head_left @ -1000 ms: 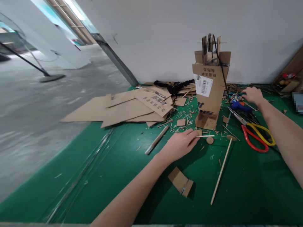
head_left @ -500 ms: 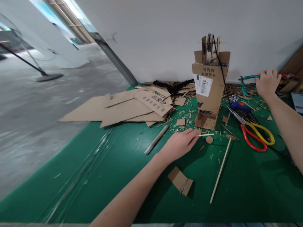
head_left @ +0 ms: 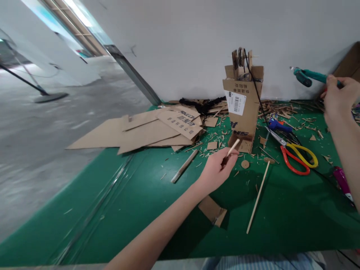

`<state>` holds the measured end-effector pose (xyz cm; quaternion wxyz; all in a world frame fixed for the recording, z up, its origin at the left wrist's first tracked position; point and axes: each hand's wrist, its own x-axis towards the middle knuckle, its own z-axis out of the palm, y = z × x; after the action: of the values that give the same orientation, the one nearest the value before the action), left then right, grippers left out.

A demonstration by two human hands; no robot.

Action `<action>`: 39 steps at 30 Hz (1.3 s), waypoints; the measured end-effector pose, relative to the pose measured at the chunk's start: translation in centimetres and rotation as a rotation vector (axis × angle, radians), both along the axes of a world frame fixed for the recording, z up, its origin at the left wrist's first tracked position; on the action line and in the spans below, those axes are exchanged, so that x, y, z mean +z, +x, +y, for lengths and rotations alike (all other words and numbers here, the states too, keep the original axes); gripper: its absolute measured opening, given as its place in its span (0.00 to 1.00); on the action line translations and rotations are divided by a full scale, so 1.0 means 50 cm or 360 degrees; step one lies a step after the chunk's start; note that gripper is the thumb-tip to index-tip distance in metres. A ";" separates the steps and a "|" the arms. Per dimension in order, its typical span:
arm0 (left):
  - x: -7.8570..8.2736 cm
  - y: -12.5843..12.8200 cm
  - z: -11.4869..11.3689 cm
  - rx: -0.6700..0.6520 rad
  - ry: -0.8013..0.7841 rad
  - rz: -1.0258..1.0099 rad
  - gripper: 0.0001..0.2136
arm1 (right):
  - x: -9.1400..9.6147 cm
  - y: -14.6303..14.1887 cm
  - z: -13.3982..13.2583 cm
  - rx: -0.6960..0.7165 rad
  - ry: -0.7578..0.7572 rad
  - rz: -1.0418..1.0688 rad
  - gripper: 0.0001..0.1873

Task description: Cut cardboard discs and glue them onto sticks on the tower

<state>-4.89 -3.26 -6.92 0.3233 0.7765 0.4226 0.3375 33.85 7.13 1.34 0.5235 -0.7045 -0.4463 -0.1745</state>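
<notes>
My left hand (head_left: pixel 218 168) is closed around a short thin wooden stick (head_left: pixel 233 147), whose end points up and to the right. Raised off the table at the right, my right hand (head_left: pixel 339 93) grips teal-handled pliers (head_left: pixel 315 75) by a handle; their small metal tip points left. Just beyond my left hand stands a tall cardboard box (head_left: pixel 244 108) with a pulley-like wheel and black cord on top. Near my left hand lie a small cardboard disc (head_left: pixel 245 164) and a longer wooden stick (head_left: pixel 258 198) with another disc at its far end.
Scissors (head_left: pixel 295 153) with red and yellow handles lie beside a blue glue gun (head_left: pixel 279 125). Flat cardboard sheets (head_left: pixel 152 127) are piled at the left. Scraps litter the green table (head_left: pixel 135 210) along the wall. A folded cardboard piece (head_left: pixel 209 210) lies below my left wrist.
My right hand has lifted the pliers and drawn them nearer, moving right. My left hand has raised the short stick, tilting it upward from nearly level.
</notes>
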 end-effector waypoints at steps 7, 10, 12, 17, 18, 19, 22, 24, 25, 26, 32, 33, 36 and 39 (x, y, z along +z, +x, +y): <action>0.101 0.116 -0.047 -0.0381 -0.0825 -0.0802 0.26 | -0.016 -0.166 -0.158 0.0340 0.0219 0.0194 0.11; 0.127 0.174 -0.054 -0.0443 -0.1042 -0.0967 0.23 | -0.024 -0.201 -0.206 0.0429 0.0300 0.0158 0.13; 0.131 0.202 -0.054 -0.0435 -0.1004 -0.1051 0.20 | -0.041 -0.217 -0.223 0.0472 0.0319 0.0273 0.14; 0.120 0.206 -0.043 -0.0297 -0.0611 -0.0824 0.14 | -0.119 -0.244 -0.241 0.0825 -0.0122 0.0755 0.14; 0.119 0.198 -0.040 -0.0293 -0.0547 -0.0711 0.13 | -0.134 -0.247 -0.244 0.0979 -0.0224 0.0782 0.16; 0.118 0.188 -0.037 -0.0304 -0.0493 -0.0570 0.12 | -0.146 -0.251 -0.247 0.1150 -0.0311 0.0812 0.18; 0.116 0.162 -0.035 -0.0339 -0.0288 -0.0277 0.11 | -0.164 -0.270 -0.261 0.1556 -0.0463 0.0991 0.27; 0.113 0.153 -0.042 -0.0387 -0.0199 -0.0151 0.12 | -0.164 -0.291 -0.272 0.1730 -0.0546 0.1154 0.30; 0.111 0.150 -0.048 -0.0406 -0.0175 -0.0107 0.12 | -0.162 -0.303 -0.277 0.1773 -0.0556 0.1270 0.31; 0.109 0.147 -0.056 -0.0417 -0.0172 -0.0073 0.12 | -0.158 -0.316 -0.280 0.1802 -0.0547 0.1421 0.30; 0.120 0.100 -0.088 -0.0341 -0.0145 0.0147 0.15 | -0.131 -0.360 -0.291 0.1680 -0.0421 0.2388 0.20; 0.126 0.086 -0.083 -0.0233 -0.0099 0.0190 0.15 | -0.127 -0.360 -0.293 0.1664 -0.0436 0.2445 0.20; 0.141 0.037 -0.052 0.0077 0.0121 0.0590 0.16 | -0.117 -0.361 -0.307 0.1620 -0.0585 0.2434 0.21; 0.152 -0.002 -0.017 0.0202 0.0345 0.0841 0.17 | -0.114 -0.376 -0.325 0.1604 -0.0886 0.2388 0.20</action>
<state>-4.99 -4.13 0.70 0.0954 0.8396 0.5013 0.1863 15.07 -9.10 -4.36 0.5008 -0.4567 -0.2704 0.6837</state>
